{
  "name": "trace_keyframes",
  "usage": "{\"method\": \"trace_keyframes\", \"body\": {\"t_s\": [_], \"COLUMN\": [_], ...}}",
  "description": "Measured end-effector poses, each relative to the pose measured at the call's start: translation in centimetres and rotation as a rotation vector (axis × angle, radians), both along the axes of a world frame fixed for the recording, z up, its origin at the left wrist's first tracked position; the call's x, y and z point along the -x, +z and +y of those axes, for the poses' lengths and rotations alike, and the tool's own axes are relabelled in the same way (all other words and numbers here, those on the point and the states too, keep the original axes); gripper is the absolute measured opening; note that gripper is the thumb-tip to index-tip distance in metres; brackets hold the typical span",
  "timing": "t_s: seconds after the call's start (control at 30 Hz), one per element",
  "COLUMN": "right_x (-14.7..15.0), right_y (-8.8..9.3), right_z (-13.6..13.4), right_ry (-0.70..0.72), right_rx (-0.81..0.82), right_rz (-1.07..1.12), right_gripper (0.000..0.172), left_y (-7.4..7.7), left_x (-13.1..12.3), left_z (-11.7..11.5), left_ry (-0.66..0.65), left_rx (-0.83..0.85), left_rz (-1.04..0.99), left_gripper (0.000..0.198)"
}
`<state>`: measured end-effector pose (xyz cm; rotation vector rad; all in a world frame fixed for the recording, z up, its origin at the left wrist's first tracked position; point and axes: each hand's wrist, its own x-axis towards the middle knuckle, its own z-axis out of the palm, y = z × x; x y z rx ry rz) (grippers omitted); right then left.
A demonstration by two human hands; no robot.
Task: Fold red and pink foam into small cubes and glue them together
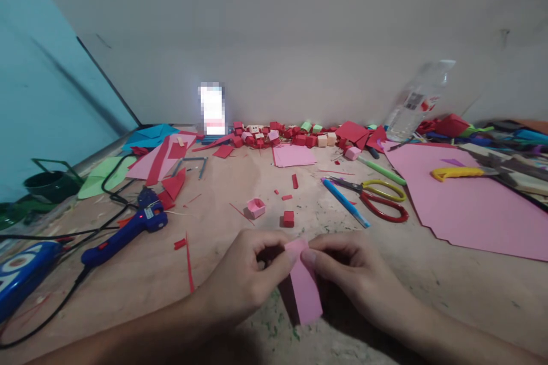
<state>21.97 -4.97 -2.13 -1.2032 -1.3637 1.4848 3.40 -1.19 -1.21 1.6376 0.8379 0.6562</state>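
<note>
Both of my hands pinch the top of a small pink paper strip [305, 288] just above the table, near its front edge. My left hand [246, 276] grips the strip's upper left corner with thumb and forefinger. My right hand [349, 268] grips the upper right corner the same way. The strip hangs down toward me between the hands. Just beyond the hands lie a small open pink paper box [256, 207] and a small red paper cube [288, 218].
A blue glue gun [128, 231] with its cable lies at left. Scissors [377, 197], a blue pen [345, 203] and a green pen [382, 171] lie at right, beside a large pink sheet [471, 205] and a yellow cutter [456, 173]. Paper cubes [278, 136], a lit phone [212, 108] and a bottle [417, 100] line the wall.
</note>
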Motion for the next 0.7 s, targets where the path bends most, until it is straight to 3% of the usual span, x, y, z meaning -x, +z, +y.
{"method": "trace_keyframes", "body": {"t_s": [0.1,0.2,0.27,0.4,0.5,0.6,0.7], "right_x": [0.1,0.1,0.0,-0.3,-0.4,-0.3,-0.2], "right_y": [0.0,0.2,0.4,0.4,0.4,0.5,0.6], "right_z": [-0.3,-0.4,-0.3,-0.1,-0.2,-0.2,-0.1], "right_ry": [0.114,0.121,0.092,0.053,0.043,0.114,0.084], "right_rx": [-0.003,-0.010,0.027,0.032,0.043,0.128,0.175], "right_rz": [-0.065,-0.119,-0.097,-0.057,0.040,0.200,0.273], "right_gripper": [0.034,0.035,0.039,0.042,0.043,0.050,0.043], "left_y": [0.1,0.2,0.4,0.9,1.4,1.2,0.1], "left_x": [-0.1,-0.1,0.1,0.8,1.4,1.6,1.3], "left_z": [-0.1,0.0,0.5,2.1,2.2,0.6,-1.2], "left_ry": [0.013,0.048,0.161,0.505,0.687,0.560,0.270], "left_rx": [-0.015,-0.045,-0.101,-0.267,-0.571,-1.043,-1.226], "left_rz": [0.053,0.034,-0.010,-0.058,-0.071,-0.020,0.063], "left_gripper": [0.023,0.025,0.025,0.025,0.021,0.017,0.010]}}
